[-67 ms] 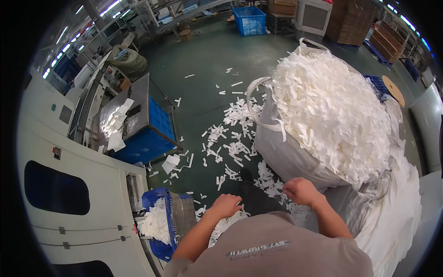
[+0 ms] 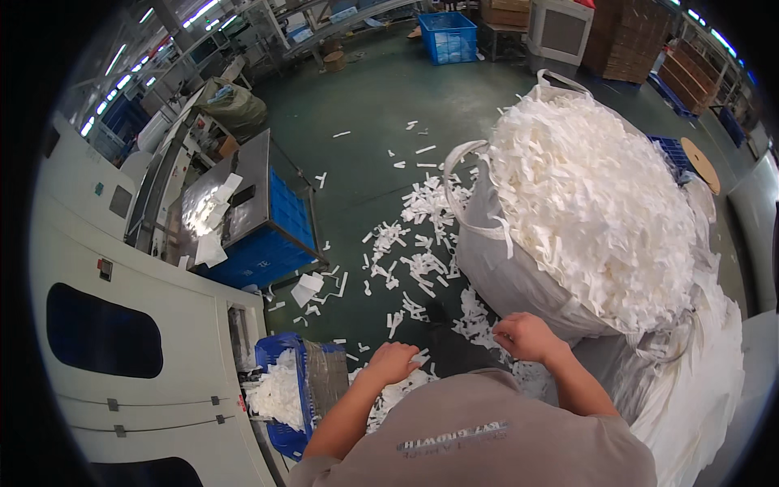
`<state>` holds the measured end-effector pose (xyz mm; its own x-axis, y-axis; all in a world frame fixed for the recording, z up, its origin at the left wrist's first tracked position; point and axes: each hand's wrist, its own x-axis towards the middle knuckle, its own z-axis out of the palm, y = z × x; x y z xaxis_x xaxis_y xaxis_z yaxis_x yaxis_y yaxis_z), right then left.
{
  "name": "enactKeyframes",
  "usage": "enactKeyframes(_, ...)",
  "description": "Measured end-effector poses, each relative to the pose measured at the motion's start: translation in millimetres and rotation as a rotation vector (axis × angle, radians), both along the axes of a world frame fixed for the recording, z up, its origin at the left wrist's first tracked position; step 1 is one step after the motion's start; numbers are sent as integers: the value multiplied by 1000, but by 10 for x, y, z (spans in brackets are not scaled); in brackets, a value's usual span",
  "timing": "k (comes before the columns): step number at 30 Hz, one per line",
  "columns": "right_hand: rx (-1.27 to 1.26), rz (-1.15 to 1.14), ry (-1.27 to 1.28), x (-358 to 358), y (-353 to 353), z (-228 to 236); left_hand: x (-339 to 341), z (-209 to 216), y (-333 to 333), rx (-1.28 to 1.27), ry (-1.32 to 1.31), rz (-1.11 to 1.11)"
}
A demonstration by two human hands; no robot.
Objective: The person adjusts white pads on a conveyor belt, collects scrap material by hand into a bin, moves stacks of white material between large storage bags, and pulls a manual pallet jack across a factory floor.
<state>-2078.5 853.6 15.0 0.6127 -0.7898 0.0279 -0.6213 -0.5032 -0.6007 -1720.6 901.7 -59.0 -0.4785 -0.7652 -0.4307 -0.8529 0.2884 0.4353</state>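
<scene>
My left hand [image 2: 395, 363] hovers in front of my body with its fingers loosely bent, and nothing shows in it. Past its wrist, on the left, a blue basket [image 2: 286, 440] holds white strips [image 2: 277, 392], and brown tape covers one side of it. My right hand [image 2: 527, 336] is held out beside the large white bulk bag [image 2: 507, 280]; its fingers are half curled and slightly apart, with no object visible in them. A high heap of white scrap strips [image 2: 596, 211] fills the bag. More loose strips [image 2: 426, 264] are strewn over the floor ahead of both hands.
A cream machine cabinet [image 2: 191, 325] with dark windows lines the left side. Beyond the basket stands a metal-topped table [image 2: 258, 207] with a blue crate [image 2: 288, 223] under it. Crumpled white sheeting [image 2: 698, 381] lies at the right. Farther off is another blue crate [image 2: 450, 40].
My view has turned slightly, so the bag, table and machine sit a little farther right and lower. Both hands keep nearly the same pose.
</scene>
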Motion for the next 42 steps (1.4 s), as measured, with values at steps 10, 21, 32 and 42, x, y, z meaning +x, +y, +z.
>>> enactKeyframes(10,-97,609,-155,1984,-2561,506,2061,-1020,-463,172,199,963)
enactKeyframes(21,-192,283,-31,1759,-4879,622,2548,-2225,-1475,361,-2,824)
enactKeyframes(32,-79,-270,-84,1505,-6266,741,3369,-1532,-7263,300,325,1126)
enactKeyframes(42,-106,-522,-192,754,-7526,497,1079,-1381,-10302,276,512,489)
